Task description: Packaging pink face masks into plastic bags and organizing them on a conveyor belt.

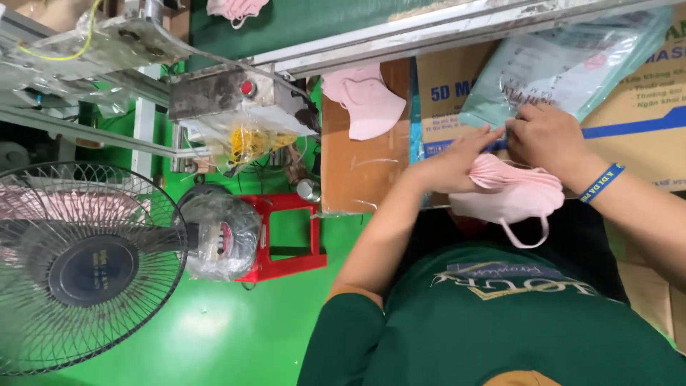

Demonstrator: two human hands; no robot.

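My left hand [450, 166] grips a stack of pink face masks [516, 194], whose ear loops hang down toward my green shirt. My right hand [547, 136], with a blue wristband, pinches the lower edge of a clear plastic bag with teal printing [564, 64]. The bag lies flat on a cardboard box [643, 121]. The masks sit just below the bag's edge, between both hands. Whether the bag's mouth is open is hidden by my fingers.
A few more pink masks [366, 101] lie on a brown box [357, 171] to the left. A green conveyor belt [307, 21] with a metal frame runs along the top. A standing fan [86, 264] and a red plastic stool [286, 236] stand on the green floor.
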